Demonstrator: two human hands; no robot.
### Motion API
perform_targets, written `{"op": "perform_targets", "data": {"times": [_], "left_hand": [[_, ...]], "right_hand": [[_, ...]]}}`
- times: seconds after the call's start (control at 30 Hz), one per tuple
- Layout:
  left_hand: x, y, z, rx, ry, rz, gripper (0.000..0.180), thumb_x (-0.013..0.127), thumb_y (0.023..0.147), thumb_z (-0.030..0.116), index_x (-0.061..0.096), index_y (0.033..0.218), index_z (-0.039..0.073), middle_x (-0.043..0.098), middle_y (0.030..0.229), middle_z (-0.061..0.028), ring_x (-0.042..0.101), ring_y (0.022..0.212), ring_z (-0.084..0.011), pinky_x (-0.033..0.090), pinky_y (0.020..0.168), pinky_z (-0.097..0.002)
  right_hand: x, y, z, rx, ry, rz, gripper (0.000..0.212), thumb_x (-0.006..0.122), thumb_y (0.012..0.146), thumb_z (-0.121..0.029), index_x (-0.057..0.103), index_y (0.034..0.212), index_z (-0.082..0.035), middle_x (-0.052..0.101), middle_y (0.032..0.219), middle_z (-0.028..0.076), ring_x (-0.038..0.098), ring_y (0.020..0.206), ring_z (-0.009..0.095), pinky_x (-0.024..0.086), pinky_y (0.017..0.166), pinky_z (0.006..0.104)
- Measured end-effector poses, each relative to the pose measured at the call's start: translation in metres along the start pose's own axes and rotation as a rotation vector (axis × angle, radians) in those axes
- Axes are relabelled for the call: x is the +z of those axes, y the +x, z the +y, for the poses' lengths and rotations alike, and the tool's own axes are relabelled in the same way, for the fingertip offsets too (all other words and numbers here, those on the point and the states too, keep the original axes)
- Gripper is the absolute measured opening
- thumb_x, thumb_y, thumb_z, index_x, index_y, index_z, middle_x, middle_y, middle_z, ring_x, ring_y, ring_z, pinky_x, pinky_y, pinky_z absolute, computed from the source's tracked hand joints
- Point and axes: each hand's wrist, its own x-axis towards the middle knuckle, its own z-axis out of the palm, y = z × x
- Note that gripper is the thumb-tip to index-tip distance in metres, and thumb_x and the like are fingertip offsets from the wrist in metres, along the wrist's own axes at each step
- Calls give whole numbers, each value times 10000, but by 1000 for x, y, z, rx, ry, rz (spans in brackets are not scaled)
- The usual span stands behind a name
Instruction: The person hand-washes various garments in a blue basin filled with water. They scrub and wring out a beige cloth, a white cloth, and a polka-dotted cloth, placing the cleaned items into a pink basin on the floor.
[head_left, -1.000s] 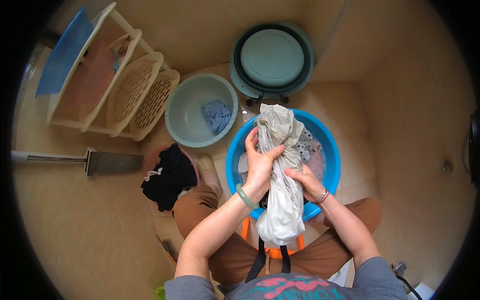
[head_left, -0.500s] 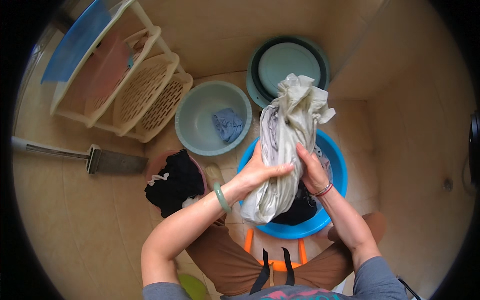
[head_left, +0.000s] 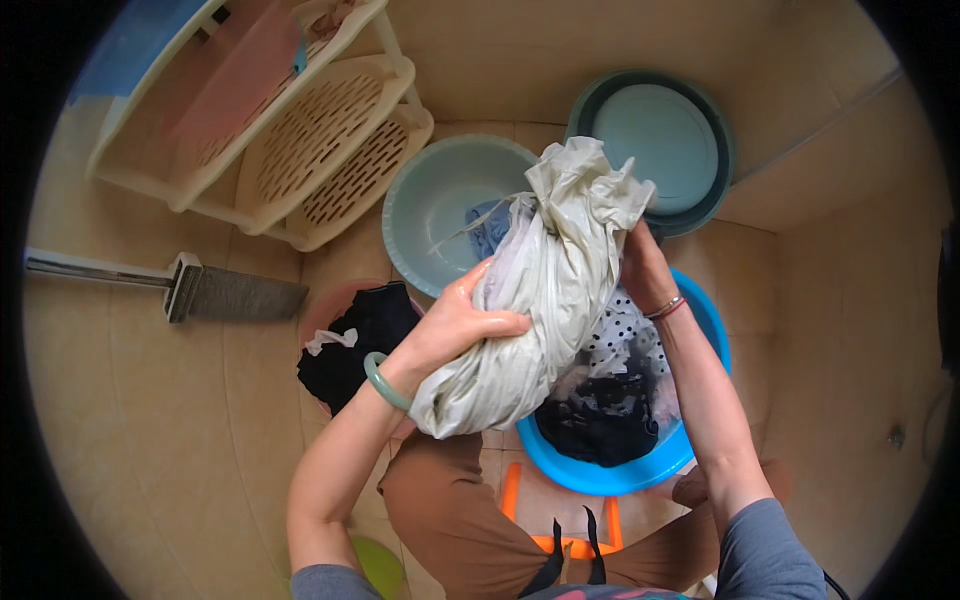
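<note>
A wet pale grey garment (head_left: 545,290) is bunched up and lifted above the blue basin (head_left: 620,475). My left hand (head_left: 455,325) grips its lower side from the left. My right hand (head_left: 645,265) holds its upper part from behind on the right. The blue basin under it holds dark clothes and a white polka-dot cloth (head_left: 620,350). Behind the garment stands a pale green basin (head_left: 430,200) with a blue cloth (head_left: 488,225) in it.
A pink basin (head_left: 325,315) with black clothes (head_left: 360,335) sits at my left knee. A teal tub (head_left: 660,130) stands at the back. A cream plastic rack (head_left: 300,150) lies at the far left, a flat mop (head_left: 200,290) on the tiled floor.
Both hands have raised the grey garment out of the blue basin and swung it up and leftward, over toward the pale green basin.
</note>
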Motion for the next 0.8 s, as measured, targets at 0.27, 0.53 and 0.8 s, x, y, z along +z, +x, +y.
{"op": "perform_targets", "data": {"times": [0.27,0.53,0.8], "left_hand": [[-84,3,36,186,-113,162,411,598,756,66,535,1146,-45,624,968,-71,596,830,-110,484,799,-253],[-129,-57,27,159,-50,301,610,593,698,84,454,1267,-87,582,1179,-148,587,1026,-209,449,917,-305],[-136,-121,29,83,-306,339,647,571,668,107,457,1274,-92,569,1219,-169,566,1078,-238,416,969,-311]], "right_hand": [[103,14,91,448,618,-394,521,540,895,-319,416,1360,-120,518,1321,68,500,1194,241,390,986,509],[117,46,50,316,620,-377,584,410,934,-502,403,1386,-133,415,1430,73,384,1311,262,322,1038,540],[152,43,125,370,338,-70,503,510,924,-352,427,1374,-142,497,1353,60,476,1221,205,375,1034,370]]}}
